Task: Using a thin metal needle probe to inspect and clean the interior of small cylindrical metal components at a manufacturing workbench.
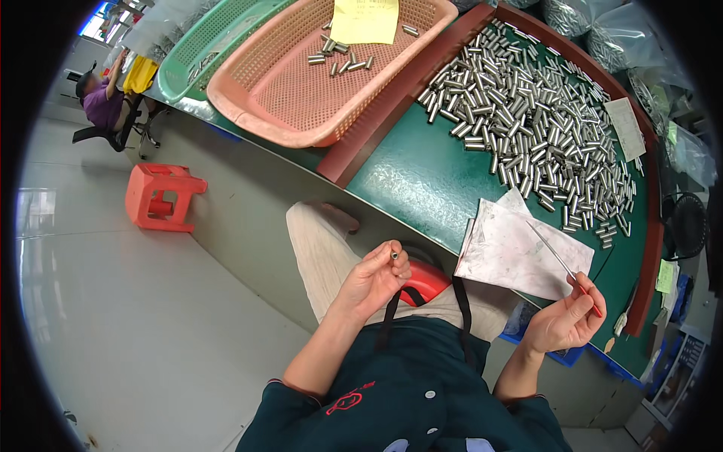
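Note:
Over my lap, my left hand [379, 279] is closed with a small metal tube [394, 255] pinched between thumb and fingers, its open end showing. My right hand [568, 318] is at the table's near edge, closed round the red handle of a thin metal pick [551, 249]. The pick's shaft points up and left above some smudged white sheets [504, 252]. Beyond the sheets, a big heap of short shiny metal tubes [527, 113] covers the green tabletop [407, 177].
A pink plastic basket [263, 120] holds several tubes and a yellow note [365, 21]. Behind it stands a green basket [177, 71]. Brown wooden rails [354, 154] border the heap. On the floor at left is a red stool [160, 197]; a person [105, 102] sits farther back.

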Demonstrator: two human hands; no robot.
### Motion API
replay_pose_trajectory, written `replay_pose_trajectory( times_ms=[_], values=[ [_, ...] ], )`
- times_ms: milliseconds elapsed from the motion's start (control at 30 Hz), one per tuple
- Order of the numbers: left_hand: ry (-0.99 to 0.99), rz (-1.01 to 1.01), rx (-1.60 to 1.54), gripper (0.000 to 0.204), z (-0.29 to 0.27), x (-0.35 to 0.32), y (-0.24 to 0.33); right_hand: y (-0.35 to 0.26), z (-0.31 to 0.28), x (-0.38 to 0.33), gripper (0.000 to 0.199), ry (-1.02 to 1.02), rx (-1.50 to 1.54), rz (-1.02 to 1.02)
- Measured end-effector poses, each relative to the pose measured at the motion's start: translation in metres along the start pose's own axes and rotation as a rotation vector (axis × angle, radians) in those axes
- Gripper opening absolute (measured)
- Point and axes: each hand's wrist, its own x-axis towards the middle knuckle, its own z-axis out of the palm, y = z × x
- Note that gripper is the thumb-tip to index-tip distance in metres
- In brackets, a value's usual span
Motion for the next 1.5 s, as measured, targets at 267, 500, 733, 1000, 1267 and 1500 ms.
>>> replay_pose_trajectory(
  times_ms=[267,500,733,1000,1267,1500],
  values=[
    [-0.028,0.583,0.777,0.011,0.077,-0.024,0.04,0.001,0.004,-0.002,0.008,0.012,-0.013,0.016],
    [0.159,1.427,1.678,0.012,0.161,-0.004,0.112,-0.002,0.003,-0.001,0.01,-0.014,0.031,0.014],
    [0.198,1.055,1.612,0.005,0.146,0.027,0.12,-0.002,-0.005,-0.005,0.011,-0.016,-0.035,0.011],
    [0.335,0.927,1.64,0.023,0.159,0.02,0.132,-0.003,-0.004,-0.005,0.012,-0.052,-0.032,0.018],
    [0.41,0.906,1.753,0.028,0.164,0.024,0.133,-0.005,-0.004,-0.004,0.011,-0.051,-0.048,0.037],
    [0.53,1.422,2.31,0.021,0.163,0.035,0.142,-0.005,0.003,0.0,0.009,-0.062,-0.009,-0.002]
  ],
)
